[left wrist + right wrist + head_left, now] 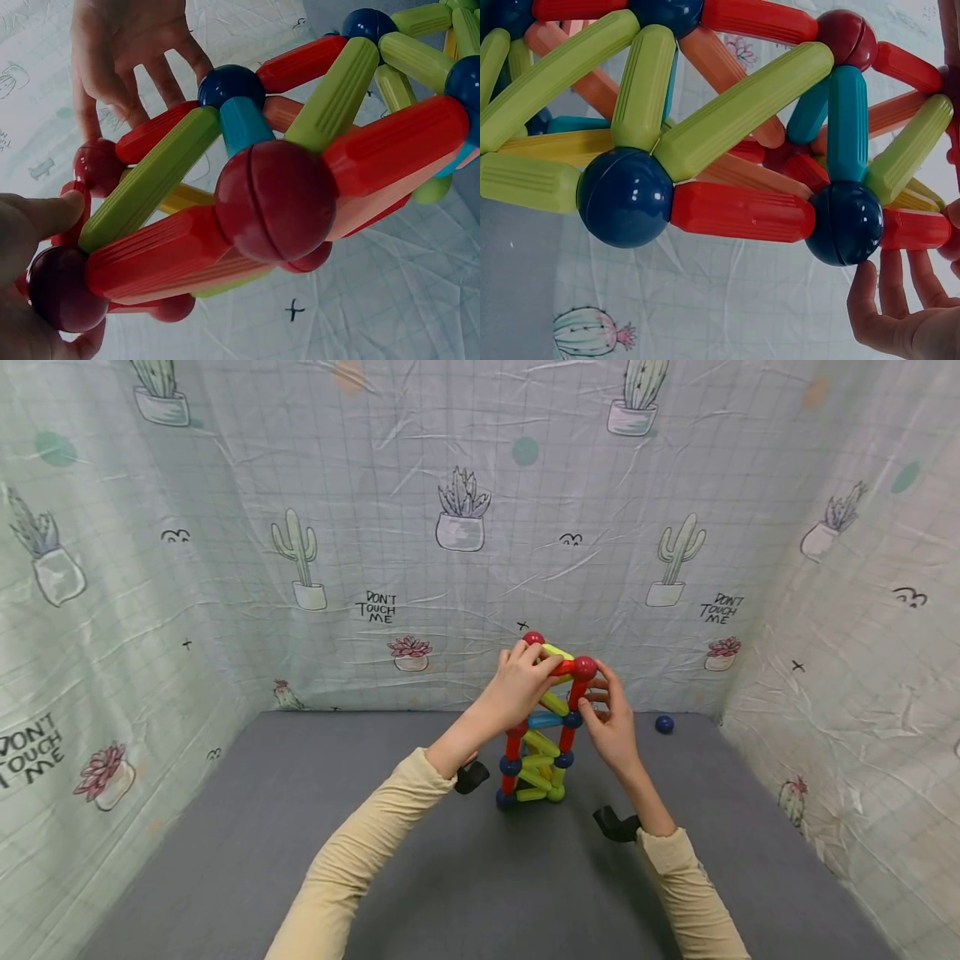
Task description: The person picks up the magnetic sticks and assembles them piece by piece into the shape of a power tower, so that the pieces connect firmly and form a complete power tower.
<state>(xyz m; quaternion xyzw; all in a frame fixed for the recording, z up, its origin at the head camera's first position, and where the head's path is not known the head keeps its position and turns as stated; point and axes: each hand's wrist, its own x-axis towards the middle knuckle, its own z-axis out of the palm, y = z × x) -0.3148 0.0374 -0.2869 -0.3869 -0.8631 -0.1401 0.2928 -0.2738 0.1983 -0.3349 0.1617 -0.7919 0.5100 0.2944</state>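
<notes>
A tall toy tower (537,762) of coloured plastic rods and balls stands upright on the grey table. My left hand (517,681) is at its top, pinching a short red rod (562,668) beside the top right red ball (584,668). In the left wrist view, the left thumb (71,202) presses that rod, with fingers around a dark red ball (67,289). My right hand (615,722) is at the upper right corner. Its spread fingers touch the upright rod; in the right wrist view, one fingertip meets a dark blue ball (845,223).
A loose blue ball (664,724) lies behind and to the right of the tower. Black wrist mounts (617,825) hang below both forearms. Cactus-printed sheeting (465,585) rises behind the table (360,860) and along both sides.
</notes>
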